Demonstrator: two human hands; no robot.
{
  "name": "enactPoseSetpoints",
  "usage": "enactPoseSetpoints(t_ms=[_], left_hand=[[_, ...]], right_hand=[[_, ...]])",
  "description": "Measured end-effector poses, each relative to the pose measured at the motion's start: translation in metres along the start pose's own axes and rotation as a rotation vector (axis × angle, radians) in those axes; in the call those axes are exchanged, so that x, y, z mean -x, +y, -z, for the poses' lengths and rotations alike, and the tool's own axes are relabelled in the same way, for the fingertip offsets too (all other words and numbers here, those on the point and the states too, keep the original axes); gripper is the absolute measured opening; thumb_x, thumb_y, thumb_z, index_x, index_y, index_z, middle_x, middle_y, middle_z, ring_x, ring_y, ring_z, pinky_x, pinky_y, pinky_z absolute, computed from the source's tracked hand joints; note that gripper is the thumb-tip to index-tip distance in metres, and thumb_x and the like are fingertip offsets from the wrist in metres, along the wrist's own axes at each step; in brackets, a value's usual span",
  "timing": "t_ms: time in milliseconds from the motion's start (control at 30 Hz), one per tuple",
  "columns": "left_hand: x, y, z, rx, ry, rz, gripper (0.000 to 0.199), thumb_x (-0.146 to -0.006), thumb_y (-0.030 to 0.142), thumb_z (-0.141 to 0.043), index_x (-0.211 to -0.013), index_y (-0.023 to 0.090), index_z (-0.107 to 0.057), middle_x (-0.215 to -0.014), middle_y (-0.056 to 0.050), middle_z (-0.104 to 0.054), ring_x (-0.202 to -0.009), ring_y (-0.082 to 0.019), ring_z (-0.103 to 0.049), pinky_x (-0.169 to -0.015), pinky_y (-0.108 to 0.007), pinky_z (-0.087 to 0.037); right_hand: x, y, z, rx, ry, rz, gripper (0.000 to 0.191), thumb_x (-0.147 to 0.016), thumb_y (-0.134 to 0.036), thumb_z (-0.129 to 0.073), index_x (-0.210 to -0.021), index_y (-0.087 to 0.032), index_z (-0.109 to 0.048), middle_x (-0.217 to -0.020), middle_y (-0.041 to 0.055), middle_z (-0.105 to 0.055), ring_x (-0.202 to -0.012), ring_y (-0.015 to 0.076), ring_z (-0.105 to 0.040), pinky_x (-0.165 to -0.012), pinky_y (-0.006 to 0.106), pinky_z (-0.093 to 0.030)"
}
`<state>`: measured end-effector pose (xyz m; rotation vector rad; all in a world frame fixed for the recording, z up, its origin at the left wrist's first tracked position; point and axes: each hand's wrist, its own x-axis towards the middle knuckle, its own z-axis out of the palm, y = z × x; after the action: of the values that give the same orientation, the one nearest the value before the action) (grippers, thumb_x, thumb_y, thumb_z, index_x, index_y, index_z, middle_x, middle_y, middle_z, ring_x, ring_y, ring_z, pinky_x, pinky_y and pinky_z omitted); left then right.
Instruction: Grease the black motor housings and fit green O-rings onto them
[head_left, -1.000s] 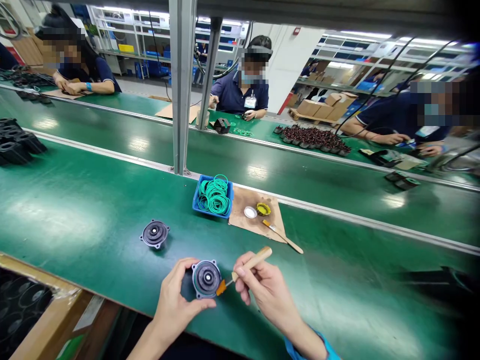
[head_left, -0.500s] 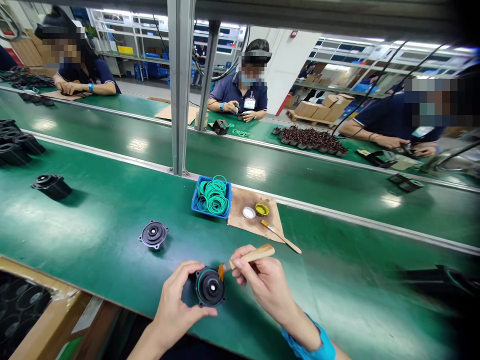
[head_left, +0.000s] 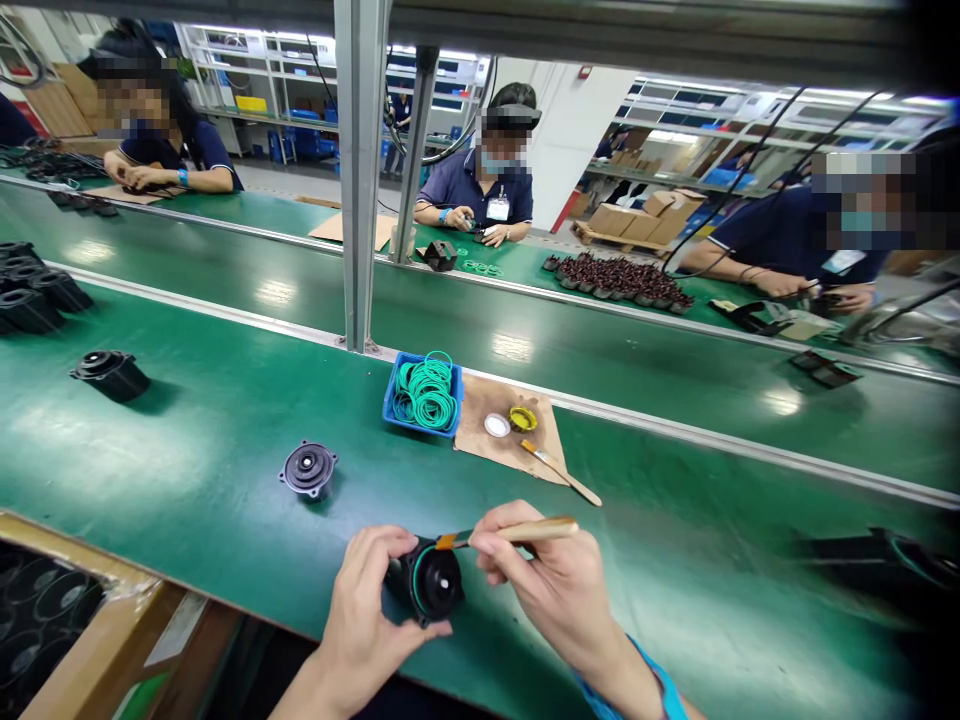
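"Black housing [head_left: 439, 585], one of them, sits low in the middle of the view, tilted in the left hand [head_left: 364, 610]. Round, stepped face, small pale centre, one thin green ring [head_left: 417, 582] around it."

"And how is that hand?"

"Curved round the housing's side, fingers above, thumb below. The right hand [head_left: 544, 570] is closed on one brush [head_left: 517, 532], its pale wooden handle pinched and its orange bristles at the housing's upper rim, by the ring."

"Any more brushes?"

"One, a loose brush [head_left: 561, 473]. Its bristle end lies on the stained brown cardboard [head_left: 506, 389], its handle reaching onto the smooth, glossy green bench [head_left: 225, 420]."

"What shares the cardboard?"

"Two round things side by side: a white disc [head_left: 496, 426] and a yellow dish [head_left: 523, 419]. Just beside the cardboard is one blue plastic bin [head_left: 388, 402], heaped with thin green loops [head_left: 431, 395], too tangled to count."

"Other dark parts on this bench?"

"Two stand singly: a near part [head_left: 308, 470] with a lugged round flange, and a farther part [head_left: 111, 375] to its left. A cluster [head_left: 34, 290] sits at the left edge; a part at the right [head_left: 870, 565] is blurred."

"People?"

"Three seated close across the line, in dark shirts."
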<state>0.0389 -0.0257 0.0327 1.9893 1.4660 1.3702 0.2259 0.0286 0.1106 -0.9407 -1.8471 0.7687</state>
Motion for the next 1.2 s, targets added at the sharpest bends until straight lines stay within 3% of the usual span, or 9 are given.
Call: enactPoseSetpoints(t_ms=[367,667,900,1100,1200], left_hand=[[0.001,0.003,-0.004,-0.029,0.006,-0.007,0.058,-0.069,0.051,-0.085,-0.108,0.022,-0.054,-0.100,-0.008,-0.068,-0.091,-0.027,-0.068,-0.076,-0.041,-0.058],[-0.006,0.003,-0.002,0.022,0.003,0.015,0.043,-0.076,0.036,-0.080,-0.108,0.022,-0.056,-0.100,-0.008,-0.067,-0.091,-0.026,-0.068,-0.076,-0.038,-0.056],[-0.009,-0.001,0.000,0.051,-0.003,0.072,0.053,-0.065,0.038,-0.089,-0.105,0.022,-0.057,-0.098,-0.006,-0.067,-0.088,-0.025,-0.069,-0.074,-0.036,-0.057],[-0.009,-0.003,0.002,0.074,-0.020,0.114,0.059,-0.058,0.041,-0.093,-0.103,0.022,-0.059,-0.099,-0.006,-0.069,-0.090,-0.026,-0.069,-0.077,-0.037,-0.057],[-0.009,-0.002,0.003,0.086,-0.042,0.140,0.059,-0.056,0.039,-0.094,-0.101,0.022,-0.060,-0.100,-0.006,-0.068,-0.091,-0.026,-0.069,-0.078,-0.039,-0.056]], right_hand=[[-0.002,-0.014,-0.012,0.230,-0.036,0.264,0.038,-0.105,-0.034,-0.047,-0.073,-0.018,-0.060,-0.062,-0.0005,-0.068,-0.045,0.0069,-0.061,-0.047,0.016,-0.044],[0.017,-0.019,-0.010,0.249,-0.229,0.353,0.024,-0.107,-0.027,-0.039,-0.092,-0.018,-0.055,-0.068,0.0016,-0.066,-0.054,0.0130,-0.057,-0.053,0.024,-0.044],[0.020,-0.016,-0.001,0.345,-0.377,0.488,0.033,-0.106,-0.017,-0.031,-0.087,-0.016,-0.059,-0.063,0.0017,-0.060,-0.055,0.0152,-0.049,-0.057,0.028,-0.040],[0.013,-0.011,0.013,0.458,-0.487,0.501,0.039,-0.106,-0.019,-0.032,-0.078,-0.017,-0.059,-0.062,0.0011,-0.055,-0.055,0.0154,-0.043,-0.055,0.029,-0.034],[0.009,-0.009,0.022,0.475,-0.462,0.468,0.037,-0.106,-0.020,-0.033,-0.080,-0.018,-0.060,-0.062,0.0014,-0.056,-0.056,0.0159,-0.045,-0.054,0.029,-0.035]])
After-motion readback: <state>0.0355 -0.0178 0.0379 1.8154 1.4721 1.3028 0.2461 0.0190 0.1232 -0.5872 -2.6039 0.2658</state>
